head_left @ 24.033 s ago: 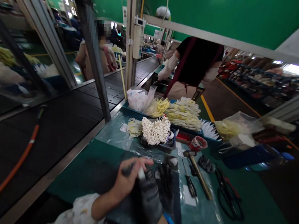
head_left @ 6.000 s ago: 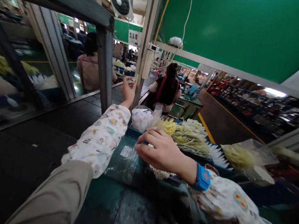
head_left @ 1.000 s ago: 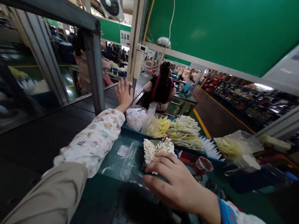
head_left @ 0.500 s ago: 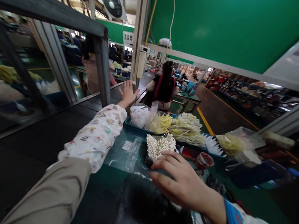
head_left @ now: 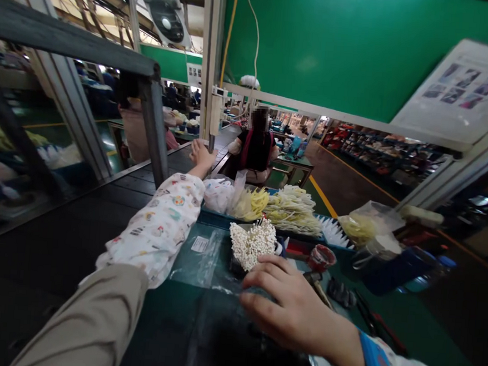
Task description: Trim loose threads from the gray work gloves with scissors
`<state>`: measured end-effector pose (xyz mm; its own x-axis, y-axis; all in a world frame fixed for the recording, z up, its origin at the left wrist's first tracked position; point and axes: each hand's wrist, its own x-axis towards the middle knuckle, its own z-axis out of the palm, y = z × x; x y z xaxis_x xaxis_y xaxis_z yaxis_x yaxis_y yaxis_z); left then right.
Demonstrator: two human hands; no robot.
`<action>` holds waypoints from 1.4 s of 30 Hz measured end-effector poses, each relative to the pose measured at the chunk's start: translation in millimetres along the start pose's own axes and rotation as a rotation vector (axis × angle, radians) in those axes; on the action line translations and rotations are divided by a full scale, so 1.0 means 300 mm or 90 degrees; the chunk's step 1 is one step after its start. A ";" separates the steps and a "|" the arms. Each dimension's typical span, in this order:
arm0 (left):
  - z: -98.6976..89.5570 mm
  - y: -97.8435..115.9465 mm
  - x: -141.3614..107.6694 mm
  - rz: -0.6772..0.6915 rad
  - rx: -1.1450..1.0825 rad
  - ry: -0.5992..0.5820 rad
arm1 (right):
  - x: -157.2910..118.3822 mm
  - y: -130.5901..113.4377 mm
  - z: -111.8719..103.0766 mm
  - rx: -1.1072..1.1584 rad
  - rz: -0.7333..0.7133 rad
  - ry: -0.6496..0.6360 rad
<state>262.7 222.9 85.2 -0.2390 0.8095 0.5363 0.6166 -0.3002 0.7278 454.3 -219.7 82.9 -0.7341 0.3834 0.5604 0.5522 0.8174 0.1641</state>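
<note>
My left hand [head_left: 202, 158] is stretched far forward over the conveyor belt [head_left: 143, 182], beside the foot of the metal post [head_left: 214, 64]. Its fingers are a little bent and the thumb stands apart; I see nothing held. Nearer to me, my right hand [head_left: 281, 303] hovers palm down above the dark front of the table, fingers loosely curved and apart, with no object visible in it. Just beyond its fingertips stands a bunch of white bead-tipped stems [head_left: 253, 242] in a dark holder. A clear plastic bag [head_left: 205, 255] with a white label lies flat left of the bunch.
Behind the bunch, blue trays hold a white bagged bundle [head_left: 218, 195], yellow pieces [head_left: 253, 203], pale yellow-green stems [head_left: 294, 209] and white pointed pieces [head_left: 336, 232]. A red-stained cup [head_left: 321, 257], tools and a blue container [head_left: 397, 269] stand right. A person [head_left: 257, 145] sits ahead.
The view has turned slightly right, so things sit further left. My left hand's spread fingers have drawn in and bent near the post. My right hand keeps nearly the same pose.
</note>
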 end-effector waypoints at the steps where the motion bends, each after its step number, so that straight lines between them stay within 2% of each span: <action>1: 0.011 0.020 -0.017 -0.020 0.015 -0.008 | -0.002 -0.002 0.002 0.001 -0.001 0.005; 4: 0.030 0.076 -0.063 -0.051 0.045 -0.007 | -0.013 -0.005 0.000 0.000 0.002 0.023; 7: 0.031 0.106 -0.092 -0.016 0.071 -0.022 | -0.034 0.002 -0.006 -0.002 0.019 0.023; 12: 0.018 0.098 -0.107 0.040 0.106 -0.069 | -0.065 0.017 -0.004 0.001 0.031 0.016; 16: 0.019 0.092 -0.130 0.050 0.121 -0.068 | -0.075 0.011 0.000 -0.016 0.033 0.022; 21: 0.037 0.118 -0.182 0.052 0.122 -0.084 | -0.093 0.007 -0.003 -0.008 0.039 0.038; 24: 0.004 0.124 -0.179 0.063 0.112 -0.113 | -0.101 0.008 -0.005 -0.008 0.047 0.048; 29: -0.151 0.119 -0.163 0.066 0.007 -0.168 | -0.101 -0.031 -0.011 0.017 0.049 0.059; 32: -0.266 0.120 -0.246 0.098 -0.055 -0.200 | -0.111 -0.080 -0.020 0.031 0.061 0.072; 34: -0.358 0.114 -0.358 0.123 -0.149 -0.235 | -0.127 -0.116 -0.023 0.046 0.075 0.074; 35: -0.410 0.109 -0.426 0.138 -0.173 -0.277 | -0.136 -0.134 -0.023 0.057 0.081 0.071; 37: -0.527 0.098 -0.571 0.163 -0.176 -0.311 | -0.159 -0.170 -0.019 0.080 0.092 0.063; 40: -0.710 0.080 -0.783 0.126 -0.189 -0.364 | -0.196 -0.222 -0.011 0.118 0.112 0.042; 42: -0.819 0.065 -0.915 0.123 -0.200 -0.475 | -0.222 -0.260 -0.008 0.148 0.136 0.020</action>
<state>156.1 -129.2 57.3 0.4783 0.8177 0.3204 0.3312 -0.5058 0.7966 461.1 -310.0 34.8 -0.5968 0.5470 0.5870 0.5847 0.7975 -0.1487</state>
